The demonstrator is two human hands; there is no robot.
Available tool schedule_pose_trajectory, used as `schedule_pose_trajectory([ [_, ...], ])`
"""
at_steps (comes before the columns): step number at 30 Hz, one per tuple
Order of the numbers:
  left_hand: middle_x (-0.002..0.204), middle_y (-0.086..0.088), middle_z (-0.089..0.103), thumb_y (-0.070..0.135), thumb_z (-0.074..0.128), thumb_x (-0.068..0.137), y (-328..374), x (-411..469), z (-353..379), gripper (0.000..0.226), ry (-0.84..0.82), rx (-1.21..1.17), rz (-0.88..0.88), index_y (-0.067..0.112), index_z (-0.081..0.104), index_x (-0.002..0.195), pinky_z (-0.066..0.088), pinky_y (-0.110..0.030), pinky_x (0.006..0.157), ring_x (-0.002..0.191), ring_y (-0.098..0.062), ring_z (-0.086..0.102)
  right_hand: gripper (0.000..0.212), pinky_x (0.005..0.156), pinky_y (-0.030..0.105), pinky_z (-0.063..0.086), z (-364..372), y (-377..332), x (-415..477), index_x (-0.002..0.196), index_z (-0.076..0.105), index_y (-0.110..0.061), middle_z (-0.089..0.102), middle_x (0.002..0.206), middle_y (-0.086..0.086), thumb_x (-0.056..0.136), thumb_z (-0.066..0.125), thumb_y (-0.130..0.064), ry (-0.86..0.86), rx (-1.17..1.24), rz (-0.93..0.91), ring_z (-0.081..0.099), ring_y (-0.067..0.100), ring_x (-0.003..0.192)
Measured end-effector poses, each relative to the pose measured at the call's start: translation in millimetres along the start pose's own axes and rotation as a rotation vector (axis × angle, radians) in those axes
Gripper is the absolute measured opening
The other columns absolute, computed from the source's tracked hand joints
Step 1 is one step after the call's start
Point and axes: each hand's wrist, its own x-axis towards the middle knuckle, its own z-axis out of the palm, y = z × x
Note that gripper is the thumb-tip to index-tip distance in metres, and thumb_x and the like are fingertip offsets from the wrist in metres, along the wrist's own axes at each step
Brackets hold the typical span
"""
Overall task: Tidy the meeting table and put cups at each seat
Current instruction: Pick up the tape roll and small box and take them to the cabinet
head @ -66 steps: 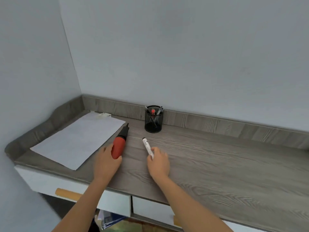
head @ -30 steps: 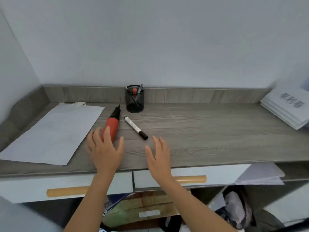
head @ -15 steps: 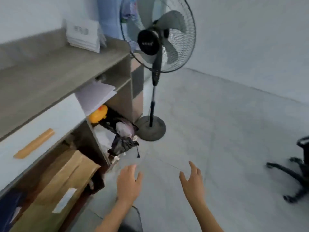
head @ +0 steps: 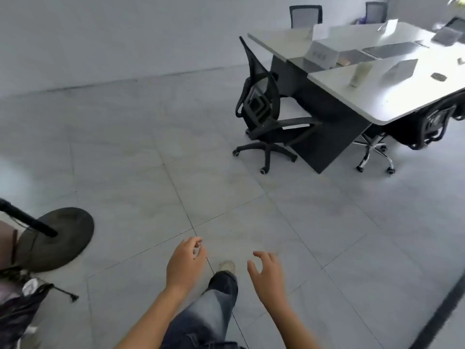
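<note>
The white meeting table [head: 392,102] stands at the upper right, several steps away across the tiled floor. On it lie a pale upright cup-like object [head: 359,74], folded name cards [head: 320,54], grey sheets [head: 392,49] and a small dark item [head: 438,76]. My left hand [head: 185,264] and my right hand [head: 268,278] hang low in front of me over the floor. Both hold nothing, with loosely curled fingers. My leg and shoe [head: 226,267] show between them.
A black mesh office chair [head: 264,107] stands at the table's near end; another chair [head: 432,124] is tucked under its right side, and two more [head: 305,15] stand behind. The round fan base [head: 59,238] and dark bags [head: 17,306] sit at the left.
I let go of the red tool and the marker on the wooden desk, then turned right past the fan. The view now faces the meeting table; both hands dropped low and hold nothing.
</note>
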Motion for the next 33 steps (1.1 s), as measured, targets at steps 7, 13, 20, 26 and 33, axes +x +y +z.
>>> schedule_pose_trajectory([
  [7,0.103,-0.004,0.06,0.022,0.046,0.091,88.7,80.0,59.3,0.025,-0.089,0.002,0.143,0.013,0.059,0.111,0.044,-0.028,0.074,0.086,-0.016,0.054,0.031,0.093,0.025,0.037,-62.3,46.5,60.3,0.118,0.054,-0.012,0.054,0.119,0.005,0.09,0.05,-0.024,0.228,0.059,0.176,0.044,0.019,0.116],
  [13,0.098,-0.001,0.058,0.019,0.047,0.092,164.1,132.4,121.7,0.024,-0.163,-0.01,0.237,0.01,0.059,0.111,0.04,-0.026,0.073,0.087,-0.016,0.053,0.03,0.087,0.026,0.035,-110.9,82.1,108.8,0.113,0.058,-0.007,0.06,0.11,0.01,0.086,0.057,-0.017,0.45,0.092,0.303,0.047,0.027,0.112],
  [20,0.098,-0.002,0.058,0.018,0.047,0.091,241.9,114.1,241.3,0.024,-0.422,0.109,0.388,0.01,0.059,0.111,0.04,-0.026,0.072,0.088,-0.017,0.055,0.031,0.091,0.036,0.039,-160.3,169.9,98.6,0.112,0.059,-0.006,0.061,0.109,0.012,0.081,0.062,-0.009,0.618,0.205,0.542,0.047,0.03,0.108],
  [26,0.1,0.0,0.058,0.018,0.048,0.091,331.3,54.4,370.1,0.025,-0.547,0.119,0.485,0.01,0.058,0.112,0.039,-0.024,0.074,0.089,-0.015,0.054,0.038,0.099,0.033,0.036,-268.3,285.6,98.6,0.123,0.05,-0.008,0.054,0.123,0.011,0.086,0.056,-0.015,0.756,0.245,0.598,0.042,0.024,0.116],
  [33,0.087,0.007,0.056,0.013,0.052,0.089,427.7,0.9,458.5,0.018,-0.599,0.066,0.556,0.011,0.061,0.104,0.038,-0.017,0.066,0.087,-0.016,0.056,0.043,0.101,0.037,0.036,-379.9,374.9,106.8,0.127,0.045,-0.008,0.045,0.132,0.014,0.086,0.055,-0.015,0.839,0.264,0.673,0.039,0.026,0.123],
])
